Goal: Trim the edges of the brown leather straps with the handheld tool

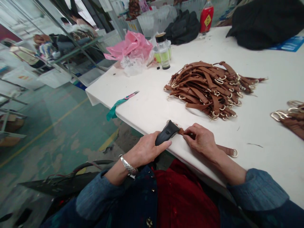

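I see the left hand [147,148] closed around a dark, smooth-bodied handheld tool with a wide flared head [167,132], its thumb lying along the near side; the tool sits at the near edge of the white-covered table [147,98], tilted, its head towards the right hand [200,136]. That right hand has thumb and forefinger pinched on a short brown strap end [181,131], which reaches to the tool's head; I cannot tell whether they touch. From under the right forearm a brown strap tail with a gold-coloured metal ring [226,150] lies on the table; whether it belongs to the pinched piece is hidden from me.

Beyond the hands I have a heaped pile of brown straps with gold-coloured rings [204,85]; more brown straps [293,122] lie at the right edge; to the left, a pink-handled pointed tool [130,95] lies with a teal cloth strip [114,109] hanging over the table edge; farther back sits a crumpled pink plastic bag [136,46], just beside a clear dark-lidded jar [164,55].
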The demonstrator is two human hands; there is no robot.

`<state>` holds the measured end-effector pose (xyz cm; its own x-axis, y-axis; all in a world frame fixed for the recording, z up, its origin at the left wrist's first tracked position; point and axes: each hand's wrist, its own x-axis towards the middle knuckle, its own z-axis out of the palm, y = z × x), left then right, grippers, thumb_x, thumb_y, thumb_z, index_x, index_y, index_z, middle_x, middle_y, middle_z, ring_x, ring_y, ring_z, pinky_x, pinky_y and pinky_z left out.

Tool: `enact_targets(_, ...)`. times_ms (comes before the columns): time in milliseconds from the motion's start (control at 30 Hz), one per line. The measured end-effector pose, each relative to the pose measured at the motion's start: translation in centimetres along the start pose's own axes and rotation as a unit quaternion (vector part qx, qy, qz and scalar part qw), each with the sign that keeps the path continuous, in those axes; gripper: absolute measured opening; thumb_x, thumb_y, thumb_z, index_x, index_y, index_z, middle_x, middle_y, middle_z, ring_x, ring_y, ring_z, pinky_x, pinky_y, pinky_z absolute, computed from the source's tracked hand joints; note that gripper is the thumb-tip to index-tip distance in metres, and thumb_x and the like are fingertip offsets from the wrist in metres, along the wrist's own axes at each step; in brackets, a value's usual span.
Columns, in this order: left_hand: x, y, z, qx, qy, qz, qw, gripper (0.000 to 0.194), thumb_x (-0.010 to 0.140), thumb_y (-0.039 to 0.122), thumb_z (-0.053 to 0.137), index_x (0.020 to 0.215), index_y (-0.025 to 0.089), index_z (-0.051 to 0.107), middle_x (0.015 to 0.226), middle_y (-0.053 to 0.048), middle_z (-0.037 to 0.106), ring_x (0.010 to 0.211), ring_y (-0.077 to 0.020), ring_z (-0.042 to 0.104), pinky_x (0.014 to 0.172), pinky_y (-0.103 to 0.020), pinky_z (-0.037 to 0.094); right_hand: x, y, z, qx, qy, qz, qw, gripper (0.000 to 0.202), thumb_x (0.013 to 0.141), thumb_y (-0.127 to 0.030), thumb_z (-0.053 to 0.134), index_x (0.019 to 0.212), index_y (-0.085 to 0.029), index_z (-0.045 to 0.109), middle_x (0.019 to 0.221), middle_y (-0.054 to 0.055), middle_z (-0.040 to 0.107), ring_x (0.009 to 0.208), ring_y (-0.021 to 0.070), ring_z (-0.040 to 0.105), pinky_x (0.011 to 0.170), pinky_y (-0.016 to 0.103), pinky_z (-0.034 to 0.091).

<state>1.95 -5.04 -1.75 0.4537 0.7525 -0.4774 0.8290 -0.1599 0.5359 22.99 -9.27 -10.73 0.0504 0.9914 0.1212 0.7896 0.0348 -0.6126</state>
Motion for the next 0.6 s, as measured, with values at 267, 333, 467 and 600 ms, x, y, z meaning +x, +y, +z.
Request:
enact_targets(267,-0.2,-0.9,0.3,-0.043,-0.016,-0.004,0.999,0.056,0.08,0.067,0.042,0.1,0.016,0.055,0.053,0.001,0.058,0.041,-0.0158,0.057,0.04,-0.023,0.041,0.2,-0.9,-0.4,-0.09,-0.013,-0.025,0.996,0.022,0.085,-0.038,0.051,0.099,-0.03,0.066,0.077,0.001,0.056,0.072,0.0139,0.052,0.056,0.026,0.027)
enact_targets(333,-0.4,-1.1,0.4,-0.044,-0.014,-0.002,0.999,0.056,0.08,0.067,0.042,0.1,0.016,0.056,0.051,0.002,0.058,0.042,-0.0161,0.058,0.042,-0.024,0.042,0.2,-0.9,-0.5,-0.092,-0.016,-0.026,0.995,0.022,0.085,-0.038,0.051,0.098,-0.031,0.067,0.076,0.001,0.055,0.07,0.0138,0.051,0.055,0.026,0.026)
enact_targets(467,0.2,-0.6,0.4,-0.042,-0.012,-0.003,0.999,0.058,0.079,0.067,0.042,0.098,0.015,0.055,0.055,0.0,0.06,0.041,-0.0156,0.057,0.041,-0.024,0.041,0.2,-0.8,-0.4,-0.078,-0.019,-0.028,0.996,0.022,0.084,-0.038,0.051,0.096,-0.029,0.068,0.075,0.001,0.054,0.067,0.0129,0.049,0.054,0.025,0.025)
enact_targets(600,1.6,0.1,0.3,-0.044,-0.002,0.02,0.999,0.056,0.079,0.067,0.043,0.097,0.015,0.054,0.065,-0.003,0.062,0.04,-0.0145,0.057,0.036,-0.023,0.04,0.3,-0.7,-0.4,-0.084,-0.018,-0.027,0.996,0.021,0.084,-0.039,0.052,0.09,-0.027,0.068,0.074,0.001,0.052,0.065,0.0126,0.048,0.054,0.025,0.025)
